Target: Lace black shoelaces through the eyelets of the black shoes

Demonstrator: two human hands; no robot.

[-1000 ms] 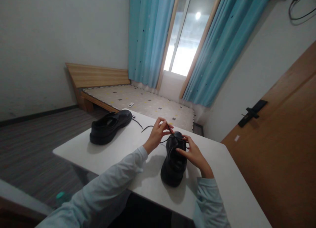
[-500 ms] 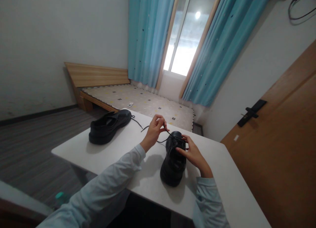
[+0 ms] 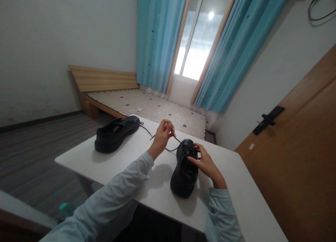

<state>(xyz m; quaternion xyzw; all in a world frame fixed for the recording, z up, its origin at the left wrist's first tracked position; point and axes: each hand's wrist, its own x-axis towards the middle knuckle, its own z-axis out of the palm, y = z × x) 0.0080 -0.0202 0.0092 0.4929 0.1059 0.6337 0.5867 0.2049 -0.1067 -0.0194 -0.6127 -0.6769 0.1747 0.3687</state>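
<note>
A black shoe (image 3: pixel 184 179) stands on the white table in front of me, its toe pointing away. My left hand (image 3: pixel 163 135) pinches a black shoelace (image 3: pixel 177 140), which runs taut from the fingertips to the front of this shoe. My right hand (image 3: pixel 206 161) grips the shoe's upper from the right side, thumb on the tongue area and fingers near the lacing. Another loose length of lace lies on the table left of the toe. A second black shoe (image 3: pixel 115 135) rests at the table's left, its lace trailing off the toe.
The white table (image 3: pixel 231 179) has its far edge close to a bed with a patterned mattress (image 3: pixel 157 104). A small white remote (image 3: pixel 139 110) lies on the mattress. To the right is a wooden door (image 3: pixel 296 158). A bottle with a green cap (image 3: pixel 63 207) stands lower left.
My left hand has moved a little to the left and away from the shoe, drawing out more of the lace. My right hand stays on the shoe.
</note>
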